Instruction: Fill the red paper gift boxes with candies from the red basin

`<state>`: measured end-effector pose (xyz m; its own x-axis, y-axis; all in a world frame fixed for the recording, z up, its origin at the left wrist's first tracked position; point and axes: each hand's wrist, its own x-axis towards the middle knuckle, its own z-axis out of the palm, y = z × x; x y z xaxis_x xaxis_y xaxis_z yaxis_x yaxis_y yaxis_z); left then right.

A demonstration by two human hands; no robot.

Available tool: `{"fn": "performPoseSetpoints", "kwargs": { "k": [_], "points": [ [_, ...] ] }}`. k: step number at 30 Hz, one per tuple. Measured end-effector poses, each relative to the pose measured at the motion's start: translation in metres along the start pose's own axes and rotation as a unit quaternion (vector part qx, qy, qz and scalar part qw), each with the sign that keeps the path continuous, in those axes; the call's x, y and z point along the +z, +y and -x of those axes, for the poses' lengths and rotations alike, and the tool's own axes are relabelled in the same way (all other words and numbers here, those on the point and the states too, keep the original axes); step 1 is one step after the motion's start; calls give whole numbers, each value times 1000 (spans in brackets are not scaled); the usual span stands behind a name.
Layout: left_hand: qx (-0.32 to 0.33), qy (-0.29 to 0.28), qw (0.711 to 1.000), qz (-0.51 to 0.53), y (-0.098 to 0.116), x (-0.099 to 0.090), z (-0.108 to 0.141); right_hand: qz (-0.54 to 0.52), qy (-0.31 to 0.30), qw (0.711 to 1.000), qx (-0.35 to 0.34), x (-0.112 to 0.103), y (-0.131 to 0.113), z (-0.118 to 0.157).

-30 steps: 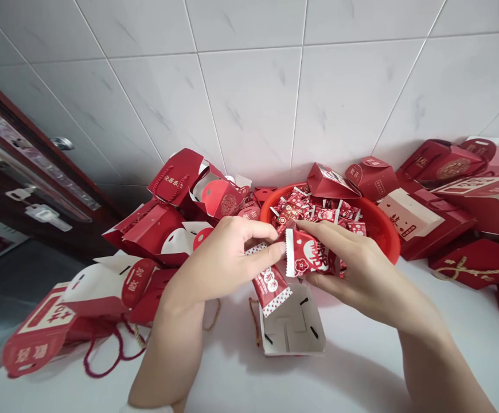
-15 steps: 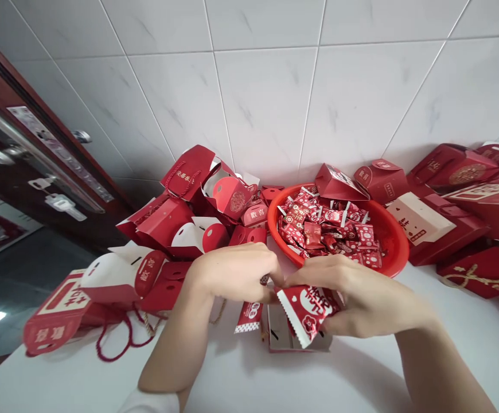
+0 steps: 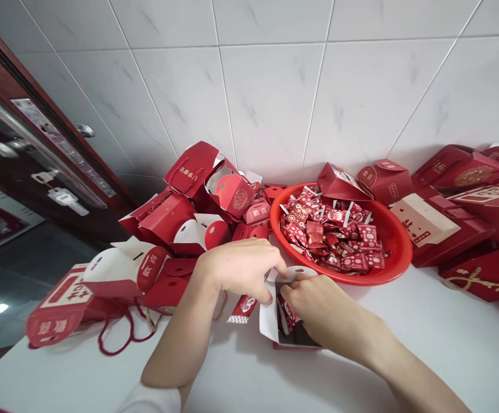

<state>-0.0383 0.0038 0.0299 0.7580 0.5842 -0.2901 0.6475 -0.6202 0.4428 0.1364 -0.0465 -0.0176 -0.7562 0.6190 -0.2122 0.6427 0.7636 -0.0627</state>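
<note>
An open box (image 3: 269,319) with pale inner flaps stands on the white table. My left hand (image 3: 246,268) grips its left flap between thumb and fingers. Inside the box lies a red and white wrapped packet (image 3: 287,316), with the curled fingers of my right hand (image 3: 318,304) closed at its upper end. Just left of the box, partly under my left hand, is a small red packet (image 3: 241,310). Behind my hands sits a red basin (image 3: 404,252) holding several red wrapped candies (image 3: 315,234).
Several red gift boxes (image 3: 170,221) pile up at the left, some with open flaps and cords. More red boxes (image 3: 460,229) stand at the right. A tiled wall (image 3: 271,103) rises behind, and a door with keys (image 3: 66,199) is at the far left.
The packet in my right hand has moved down into the box. My left hand has lifted the box's left flap, and the box now stands open.
</note>
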Motion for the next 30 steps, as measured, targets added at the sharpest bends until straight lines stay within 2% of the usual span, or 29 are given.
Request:
{"fn": "performPoseSetpoints", "kwargs": {
  "k": [2,5,10,16,22,26,30],
  "points": [
    [4,2,1000,11,0,1,-1,6,-25,999,29,0,-3,-5],
    [6,1,1000,24,-1,2,-1,11,-24,999,36,-1,-5,-6],
    [-1,2,1000,12,0,2,0,-19,18,1000,12,-4,5,7],
    [-2,18,1000,21,2,2,0,-130,61,989,40,-18,23,24],
    [4,18,999,26,3,0,0,-228,139,964,-13,-27,35,36],
    [4,16,999,28,2,-1,2,-241,165,956,-32,-32,43,45],
    [-7,8,999,32,0,-5,6,-232,174,957,-10,-34,46,50]
  ]
}}
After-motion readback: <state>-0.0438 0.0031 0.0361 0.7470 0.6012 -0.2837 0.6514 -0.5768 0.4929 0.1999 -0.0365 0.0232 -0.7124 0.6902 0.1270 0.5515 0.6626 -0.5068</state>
